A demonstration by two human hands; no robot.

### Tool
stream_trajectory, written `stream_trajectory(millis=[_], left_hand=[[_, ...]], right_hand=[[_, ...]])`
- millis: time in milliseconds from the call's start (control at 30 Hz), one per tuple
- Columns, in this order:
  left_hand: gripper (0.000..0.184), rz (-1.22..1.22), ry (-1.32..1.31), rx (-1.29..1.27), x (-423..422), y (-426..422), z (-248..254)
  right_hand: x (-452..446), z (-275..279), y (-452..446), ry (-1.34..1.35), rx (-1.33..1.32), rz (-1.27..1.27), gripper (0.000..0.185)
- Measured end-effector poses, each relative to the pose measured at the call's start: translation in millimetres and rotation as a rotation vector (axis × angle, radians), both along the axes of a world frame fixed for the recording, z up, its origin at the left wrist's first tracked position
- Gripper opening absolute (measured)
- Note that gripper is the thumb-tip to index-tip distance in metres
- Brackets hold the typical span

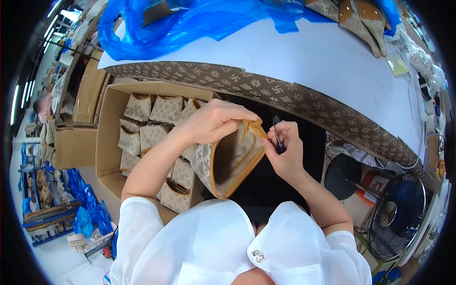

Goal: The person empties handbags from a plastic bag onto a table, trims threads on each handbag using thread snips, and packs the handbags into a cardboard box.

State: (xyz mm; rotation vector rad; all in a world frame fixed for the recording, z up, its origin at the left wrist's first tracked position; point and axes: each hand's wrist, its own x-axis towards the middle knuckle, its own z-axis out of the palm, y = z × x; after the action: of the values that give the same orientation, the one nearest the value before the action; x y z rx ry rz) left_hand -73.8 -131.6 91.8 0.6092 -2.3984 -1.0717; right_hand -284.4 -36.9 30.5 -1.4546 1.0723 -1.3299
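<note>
A beige patterned pouch (203, 159) with tan edging hangs in front of my chest, its mouth gaping toward me. My left hand (219, 121) pinches its upper edge near the end of a gold-toothed zipper (256, 132). Close to that zipper end, my right hand (289, 149) is closed around a small dark tool with a purple-blue handle (280, 148), which looks like thread snips. The tool's dark tip points up, away from me. The right thumb is at the pouch's tan corner; whether it presses on it I cannot tell.
Left of the pouch, an open cardboard box (108, 137) holds rows of similar pouches. Ahead runs a white tabletop (313, 57) with a patterned brown edge, carrying blue plastic (190, 35) and more patterned pieces (361, 21). A black fan (396, 213) stands at right.
</note>
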Motion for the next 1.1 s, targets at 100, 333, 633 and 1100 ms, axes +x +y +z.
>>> stream_trajectory(millis=[100, 333, 633, 1100], left_hand=[[0.025, 0.112, -0.033, 0.325, -13, 9, -2], [0.013, 0.196, 0.13, 0.463, -31, 33, -27], [0.008, 0.245, 0.087, 0.253, -47, 42, -27], [0.01, 0.155, 0.036, 0.264, -49, 45, -32]], right_hand=[[-15, 8, 6, 0.126, -0.046, 0.071, 0.033], [-61, 16, 4, 0.231, 0.22, 0.294, 0.026], [-75, 12, -34, 0.344, 0.148, 0.52, 0.03], [-80, 35, -48, 0.572, 0.106, 0.677, 0.021]])
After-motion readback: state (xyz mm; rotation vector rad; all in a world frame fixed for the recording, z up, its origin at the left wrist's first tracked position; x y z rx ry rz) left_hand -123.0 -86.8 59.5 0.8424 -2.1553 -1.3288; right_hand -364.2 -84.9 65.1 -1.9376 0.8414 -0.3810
